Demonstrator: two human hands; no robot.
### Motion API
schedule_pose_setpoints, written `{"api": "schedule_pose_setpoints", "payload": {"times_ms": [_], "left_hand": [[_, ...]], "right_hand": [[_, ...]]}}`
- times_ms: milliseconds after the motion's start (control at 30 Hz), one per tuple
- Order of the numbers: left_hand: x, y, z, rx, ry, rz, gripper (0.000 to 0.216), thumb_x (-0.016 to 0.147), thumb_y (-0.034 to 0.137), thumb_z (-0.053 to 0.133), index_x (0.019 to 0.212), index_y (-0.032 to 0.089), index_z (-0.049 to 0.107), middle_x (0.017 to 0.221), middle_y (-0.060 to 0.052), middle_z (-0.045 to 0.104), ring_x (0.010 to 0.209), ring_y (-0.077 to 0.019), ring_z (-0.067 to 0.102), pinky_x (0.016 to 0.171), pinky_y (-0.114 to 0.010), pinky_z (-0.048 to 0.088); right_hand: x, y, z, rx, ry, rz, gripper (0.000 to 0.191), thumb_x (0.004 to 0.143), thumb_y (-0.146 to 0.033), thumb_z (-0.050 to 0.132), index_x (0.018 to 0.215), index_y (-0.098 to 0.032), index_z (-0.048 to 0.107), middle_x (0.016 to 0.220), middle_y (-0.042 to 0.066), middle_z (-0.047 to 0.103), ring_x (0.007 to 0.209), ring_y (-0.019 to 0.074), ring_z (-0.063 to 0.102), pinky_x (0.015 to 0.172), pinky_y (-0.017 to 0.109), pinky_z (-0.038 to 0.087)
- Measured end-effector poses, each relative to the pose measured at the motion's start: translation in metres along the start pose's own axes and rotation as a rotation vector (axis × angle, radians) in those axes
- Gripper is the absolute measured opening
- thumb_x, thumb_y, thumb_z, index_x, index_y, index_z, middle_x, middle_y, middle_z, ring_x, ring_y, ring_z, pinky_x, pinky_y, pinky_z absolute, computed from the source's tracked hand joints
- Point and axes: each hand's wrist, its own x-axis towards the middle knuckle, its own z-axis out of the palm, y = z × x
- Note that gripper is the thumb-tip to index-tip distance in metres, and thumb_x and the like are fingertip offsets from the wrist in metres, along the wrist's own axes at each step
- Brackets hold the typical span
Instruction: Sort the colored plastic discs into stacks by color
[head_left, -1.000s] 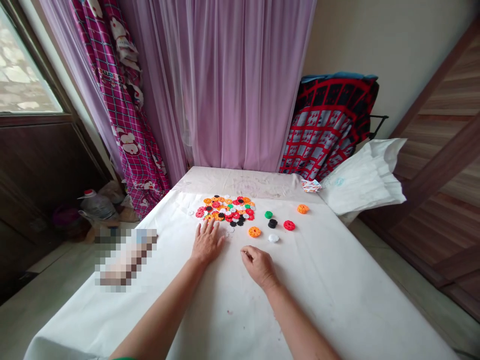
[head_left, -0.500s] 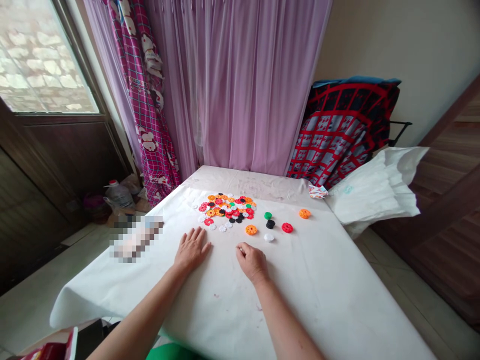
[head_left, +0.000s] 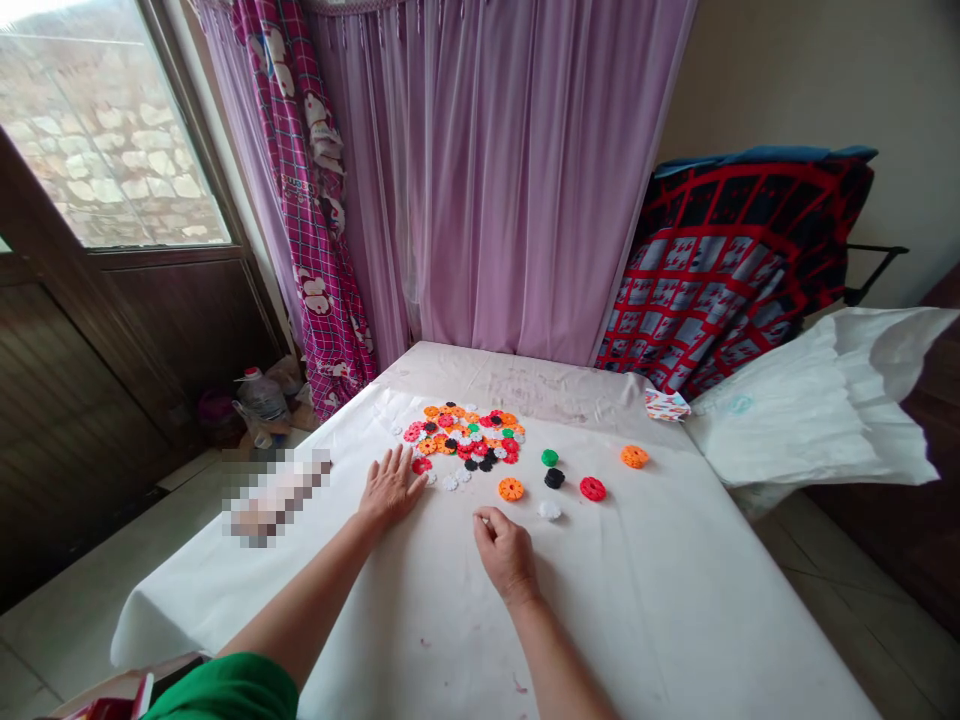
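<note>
My left hand (head_left: 391, 488) lies flat on the white tablecloth with its fingers spread, at the near left edge of a pile of flower-shaped plastic discs (head_left: 465, 438). The discs are orange, red, white, black and green. My right hand (head_left: 506, 550) rests closed on the cloth, thumb against the curled fingers; whatever it may hold is hidden. Beyond it and to its right stand small stacks of discs: an orange stack (head_left: 511, 489), a white stack (head_left: 550, 511), a black stack (head_left: 554, 478), a green stack (head_left: 550, 457), a red stack (head_left: 592, 489) and another orange stack (head_left: 634, 457).
A small patterned box (head_left: 667, 404) sits at the table's right edge, beside a large white bag (head_left: 817, 400). On the left of the cloth lies a blurred-out object (head_left: 277, 500). Purple curtains (head_left: 517, 180) hang behind the table (head_left: 660, 620).
The view has shifted slightly, and a green sleeve shows at my left arm. My left hand has slid forward, closer to the disc pile. My right hand stays closed in about the same place.
</note>
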Motion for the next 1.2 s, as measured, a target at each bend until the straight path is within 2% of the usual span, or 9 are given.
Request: {"api": "schedule_pose_setpoints", "payload": {"times_ms": [100,333,433,533,633,733,800,1033,1200], "left_hand": [[0.03,-0.005,-0.003,-0.004,0.016,-0.012,0.075,0.092,0.064,0.016,0.154,0.021,0.017,0.162,-0.011,0.013,0.149,-0.0289,0.011,0.118,-0.05,0.014],[0.097,0.003,-0.007,-0.015,-0.054,0.081,0.074,0.092,0.066,0.014,0.153,0.026,0.023,0.16,-0.011,0.022,0.147,-0.0311,0.02,0.115,-0.057,0.017],[0.095,0.013,-0.004,-0.018,-0.094,0.178,0.075,0.09,0.069,0.019,0.153,0.028,0.02,0.162,-0.008,0.017,0.149,-0.0313,0.013,0.116,-0.059,0.011],[0.074,0.019,0.0,-0.016,-0.127,0.304,0.074,0.089,0.071,0.024,0.153,0.034,0.02,0.163,-0.003,0.014,0.15,-0.03,0.006,0.117,-0.06,0.002],[0.055,0.022,0.001,-0.017,-0.166,0.44,0.075,0.088,0.072,0.024,0.153,0.033,0.02,0.162,-0.004,0.015,0.149,-0.032,0.009,0.115,-0.064,0.001],[0.059,0.031,-0.007,-0.025,-0.13,0.488,0.072,0.09,0.07,0.024,0.152,0.035,0.02,0.162,-0.005,0.018,0.149,-0.0326,0.011,0.115,-0.065,0.001],[0.078,0.041,-0.017,-0.036,-0.09,0.48,0.072,0.09,0.069,0.025,0.152,0.034,0.02,0.162,-0.005,0.016,0.149,-0.0322,0.007,0.115,-0.064,-0.001],[0.176,0.092,-0.04,-0.05,-0.192,0.388,0.077,0.088,0.072,0.02,0.153,0.03,0.02,0.163,-0.009,0.009,0.149,-0.0348,0.003,0.11,-0.072,0.001],[0.192,0.128,-0.025,-0.052,-0.276,0.469,0.077,0.086,0.075,0.022,0.152,0.036,0.018,0.164,-0.006,0.007,0.149,-0.0373,0.004,0.106,-0.077,0.006]], "right_hand": [[0.003,0.006,0.001,0.107,0.065,0.053,0.032,0.089,-0.038,0.045,0.081,-0.019,0.07,0.055,0.001,0.064,0.047,0.0129,0.054,0.052,0.021,0.04],[-0.001,0.004,0.001,0.141,-0.008,0.079,0.029,0.091,-0.036,0.045,0.083,-0.02,0.068,0.06,0.0,0.065,0.05,0.0119,0.056,0.052,0.02,0.042],[-0.002,0.003,0.0,0.143,-0.027,0.094,0.029,0.091,-0.036,0.045,0.083,-0.02,0.068,0.062,0.001,0.066,0.051,0.0119,0.057,0.054,0.02,0.043],[-0.002,0.003,-0.001,0.142,-0.043,0.107,0.029,0.092,-0.035,0.045,0.084,-0.02,0.068,0.064,0.002,0.067,0.052,0.0121,0.058,0.054,0.019,0.044],[-0.002,0.003,-0.001,0.15,-0.048,0.102,0.028,0.091,-0.035,0.045,0.085,-0.02,0.068,0.065,0.002,0.067,0.052,0.0122,0.058,0.053,0.019,0.044],[-0.002,0.003,-0.001,0.16,-0.036,0.112,0.029,0.092,-0.037,0.045,0.084,-0.02,0.068,0.063,0.002,0.066,0.05,0.012,0.057,0.052,0.019,0.044],[-0.002,0.002,-0.001,0.164,-0.025,0.124,0.03,0.092,-0.038,0.045,0.083,-0.021,0.068,0.063,0.002,0.067,0.05,0.0122,0.058,0.052,0.018,0.044],[-0.003,0.004,0.001,0.197,0.0,0.176,0.033,0.091,-0.043,0.046,0.082,-0.021,0.07,0.066,0.003,0.069,0.056,0.0137,0.062,0.055,0.018,0.048],[-0.01,0.013,0.017,0.195,0.1,0.234,0.041,0.088,-0.054,0.047,0.076,-0.023,0.07,0.053,0.001,0.06,0.046,0.0135,0.054,0.05,0.019,0.046]]}}
